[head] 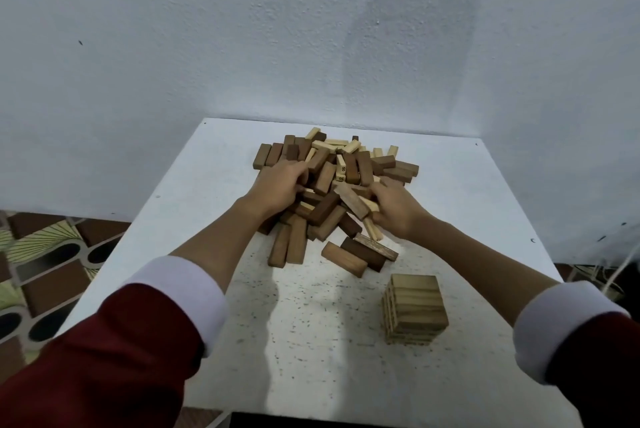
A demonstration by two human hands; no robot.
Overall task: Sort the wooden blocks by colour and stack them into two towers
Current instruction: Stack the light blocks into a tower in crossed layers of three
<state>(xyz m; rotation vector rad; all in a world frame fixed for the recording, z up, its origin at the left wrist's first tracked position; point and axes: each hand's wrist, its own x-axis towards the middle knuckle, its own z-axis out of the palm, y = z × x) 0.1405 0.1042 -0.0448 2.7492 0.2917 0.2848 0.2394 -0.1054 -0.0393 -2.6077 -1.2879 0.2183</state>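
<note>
White tabletop [194, 185] is backed by a pale wall. Mixed blocks are heaped in the pile [332, 192]; the left hand [280, 187] and right hand [394, 211] are curled among them, exact grasp unclear. One colour should be drawn out gently, away from the started tower [414, 310].

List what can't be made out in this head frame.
- Left hand fingertips: buried in the block pile, so what they grip is unclear.
- Right hand fingers: curled into the pile; held block unclear.
- Tower: layer count unclear, lower layers blurred.
- Blocks under the pile: covered by upper blocks.
- Table near edge: cut off by the frame bottom.
</note>
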